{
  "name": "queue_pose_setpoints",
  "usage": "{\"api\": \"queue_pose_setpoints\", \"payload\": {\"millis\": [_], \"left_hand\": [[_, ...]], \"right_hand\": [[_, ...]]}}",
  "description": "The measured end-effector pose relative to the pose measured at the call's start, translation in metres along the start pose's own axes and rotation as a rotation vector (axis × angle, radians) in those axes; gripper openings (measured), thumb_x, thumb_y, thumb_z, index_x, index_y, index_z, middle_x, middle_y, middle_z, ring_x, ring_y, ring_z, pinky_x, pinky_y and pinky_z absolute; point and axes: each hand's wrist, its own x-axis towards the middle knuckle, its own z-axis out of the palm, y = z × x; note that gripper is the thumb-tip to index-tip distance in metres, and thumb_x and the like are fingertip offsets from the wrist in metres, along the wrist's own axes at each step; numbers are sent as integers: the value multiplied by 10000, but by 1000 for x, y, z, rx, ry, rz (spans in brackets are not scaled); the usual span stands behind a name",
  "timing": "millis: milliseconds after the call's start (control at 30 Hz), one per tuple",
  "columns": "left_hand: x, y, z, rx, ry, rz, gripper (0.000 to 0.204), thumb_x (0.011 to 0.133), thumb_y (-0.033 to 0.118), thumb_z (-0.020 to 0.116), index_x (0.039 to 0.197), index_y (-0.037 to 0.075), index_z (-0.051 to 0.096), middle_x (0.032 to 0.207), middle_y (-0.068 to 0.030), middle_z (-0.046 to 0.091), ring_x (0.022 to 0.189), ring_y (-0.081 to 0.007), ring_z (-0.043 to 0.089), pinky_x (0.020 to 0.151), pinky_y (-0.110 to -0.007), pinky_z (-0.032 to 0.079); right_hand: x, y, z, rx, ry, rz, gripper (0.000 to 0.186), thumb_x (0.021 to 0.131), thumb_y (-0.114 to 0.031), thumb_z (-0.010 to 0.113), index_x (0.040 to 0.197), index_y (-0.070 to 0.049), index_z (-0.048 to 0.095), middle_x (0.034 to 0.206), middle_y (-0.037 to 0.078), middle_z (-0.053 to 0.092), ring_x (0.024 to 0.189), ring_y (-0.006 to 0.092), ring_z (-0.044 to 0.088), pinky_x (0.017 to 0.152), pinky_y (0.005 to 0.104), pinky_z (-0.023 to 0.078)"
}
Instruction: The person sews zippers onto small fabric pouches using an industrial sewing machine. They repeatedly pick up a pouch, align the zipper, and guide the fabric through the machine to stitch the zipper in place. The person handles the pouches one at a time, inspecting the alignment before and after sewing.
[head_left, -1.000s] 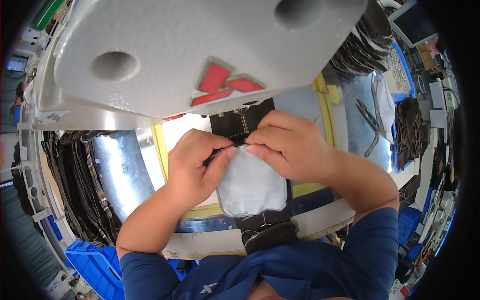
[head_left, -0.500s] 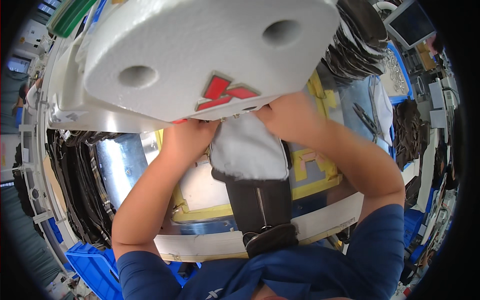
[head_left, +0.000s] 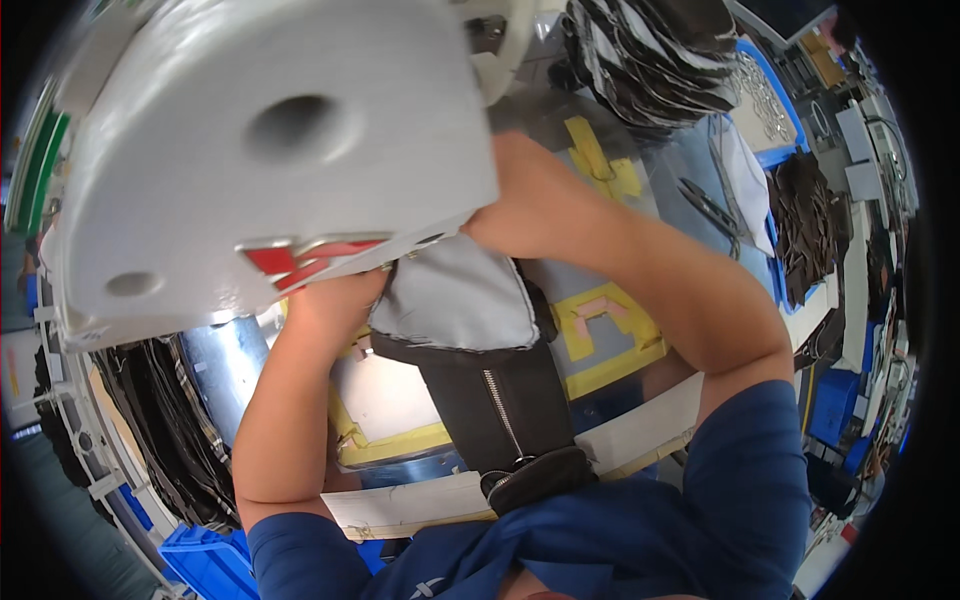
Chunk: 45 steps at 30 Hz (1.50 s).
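A black fabric bag piece (head_left: 500, 400) with a metal zipper and a pale grey lining (head_left: 455, 300) stretches from under the white sewing machine head (head_left: 400, 150) toward my body. My left hand (head_left: 335, 300) rests at the left edge of the lining, its fingers hidden behind the machine. At the upper right edge of the lining, my right hand (head_left: 520, 195) is bent inward, and its fingertips are covered by the machine head and by the hand itself. The machine also hides the needle area. Near my chest lies a small black zippered part (head_left: 540, 480) of the piece.
Yellow tape (head_left: 620, 340) marks the metal work surface. To the right lie black thread snips (head_left: 710, 205), a white cloth (head_left: 745, 190) and dark fabric pieces (head_left: 805, 230). A stack of dark cut pieces (head_left: 650, 60) stands behind, with more hanging (head_left: 160, 420) at the left. Blue crate (head_left: 210, 560) low left.
The view has turned, so the machine head sits further left and more tilted. My right hand shows higher against the machine's right edge. Both hands stay at the lining.
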Motion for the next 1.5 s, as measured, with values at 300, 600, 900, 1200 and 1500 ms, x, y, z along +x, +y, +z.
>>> {"api": "queue_pose_setpoints", "payload": {"millis": [300,600,900,1200,1500], "left_hand": [[5,-10,4,-10,65,178,223,812,102,903,1011,44,822,938,-110,808,833,-288,780,747,-387,603],[4,-13,6,27,61,147,227,796,68,907,1003,40,818,926,-103,808,831,-271,780,743,-377,601],[8,-5,7,-27,131,194,224,767,73,927,959,38,817,865,-97,799,746,-240,770,675,-350,590],[0,0,0,28,1,125,219,800,48,885,1004,30,804,886,-90,783,774,-218,726,720,-350,572],[-1,10,-5,-34,-48,0,208,821,42,871,1012,19,792,900,-79,772,794,-200,704,740,-341,557]], "right_hand": [[7,-10,-16,-19,-144,95,245,773,-158,710,825,73,773,861,314,731,897,491,745,825,534,612],[9,-9,-14,-50,-163,100,246,788,-164,723,853,67,781,876,302,741,913,486,747,832,527,617],[0,6,-20,-82,-103,38,256,822,-217,735,805,37,760,817,264,718,835,479,709,770,531,566],[1,-4,-27,-106,-180,113,263,851,-206,743,865,53,783,876,277,745,903,478,741,826,530,600],[0,-1,-27,-113,-159,117,269,858,-210,738,879,54,781,883,277,745,911,476,739,836,531,596]]}}
